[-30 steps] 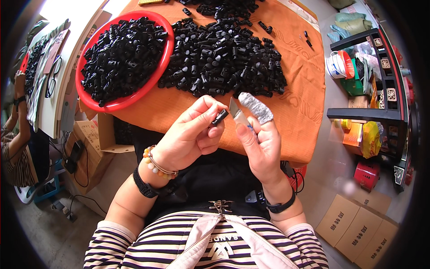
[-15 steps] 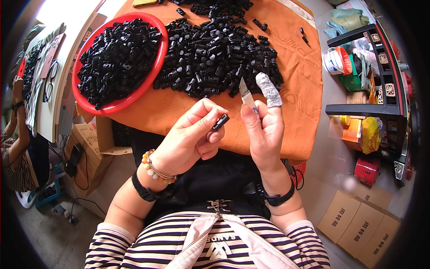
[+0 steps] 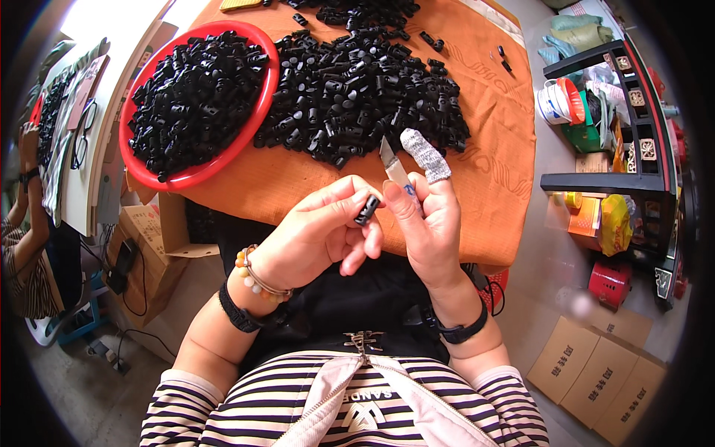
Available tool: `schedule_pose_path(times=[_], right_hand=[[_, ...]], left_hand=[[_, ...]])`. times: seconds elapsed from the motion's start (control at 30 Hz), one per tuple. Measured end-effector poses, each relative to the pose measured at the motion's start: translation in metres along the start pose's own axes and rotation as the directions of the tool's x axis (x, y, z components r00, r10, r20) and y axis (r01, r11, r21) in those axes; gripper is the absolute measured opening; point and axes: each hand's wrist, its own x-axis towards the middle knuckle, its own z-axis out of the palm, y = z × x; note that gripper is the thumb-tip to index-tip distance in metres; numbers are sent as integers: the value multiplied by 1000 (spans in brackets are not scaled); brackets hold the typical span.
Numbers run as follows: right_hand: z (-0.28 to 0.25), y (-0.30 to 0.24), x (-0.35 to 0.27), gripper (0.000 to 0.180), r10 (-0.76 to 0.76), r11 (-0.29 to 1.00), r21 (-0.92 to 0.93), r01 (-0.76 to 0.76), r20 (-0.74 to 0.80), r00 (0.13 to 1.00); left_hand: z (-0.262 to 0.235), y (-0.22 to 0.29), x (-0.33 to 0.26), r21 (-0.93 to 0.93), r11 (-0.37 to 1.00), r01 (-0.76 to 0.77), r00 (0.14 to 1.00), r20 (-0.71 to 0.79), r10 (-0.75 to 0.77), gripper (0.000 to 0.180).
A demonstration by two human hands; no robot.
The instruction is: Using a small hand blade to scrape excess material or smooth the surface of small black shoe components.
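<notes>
Between the thumb and fingers of my left hand (image 3: pixel 328 227) is a small black plastic cord lock (image 3: pixel 366 210), a short cylinder with a hole in its side. My right hand (image 3: pixel 424 216) grips a small knife (image 3: pixel 396 167), its pointed blade angled up and away from me. A grey knitted cover (image 3: pixel 427 155) sleeves the raised index finger of that hand. The two hands are close together over the table's near edge, and the blade is apart from the held piece. Beyond them lies a large heap of similar black pieces (image 3: pixel 357 97) on the orange cloth (image 3: pixel 484 171).
A red basin (image 3: pixel 274 82) piled with black pieces stands at the left of the table. Cardboard boxes (image 3: pixel 573 365) lie on the floor at right, below a black shelf (image 3: pixel 596 182). At far left, another person's arm (image 3: pixel 28 160) shows near a second table.
My right hand with the knife has moved left, nearer my left hand. The black piece has been turned more upright, and the left hand's lower fingers have spread a little.
</notes>
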Motion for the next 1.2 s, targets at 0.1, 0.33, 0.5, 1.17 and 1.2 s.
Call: schedule_pose_path(times=[0.1, 0.33, 0.5, 1.17, 1.2], right_hand=[[-2, -5, -2, 45, 52, 998, 34, -52, 5, 999], [0, -5, -2, 49, 77, 987, 137, -78, 19, 997], [-7, 3, 1, 52, 59, 996, 74, -59, -7, 998], [-62, 40, 30, 56, -348, 801, -585, 129, -280, 895], [-63, 39, 31, 56, -347, 800, -586, 128, -279, 895]], left_hand=[[-5, 3, -1, -67, 998, -1, 1000, 14, 2, 19], [-7, 4, 1, -131, 991, 29, 1000, 3, -29, 22], [-12, 28, -5, -24, 983, -183, 973, -145, 177, 22], [-65, 95, -34, -433, 813, -389, 883, 78, 464, 41], [-62, 88, -29, -381, 843, -380, 872, 157, 464, 40]])
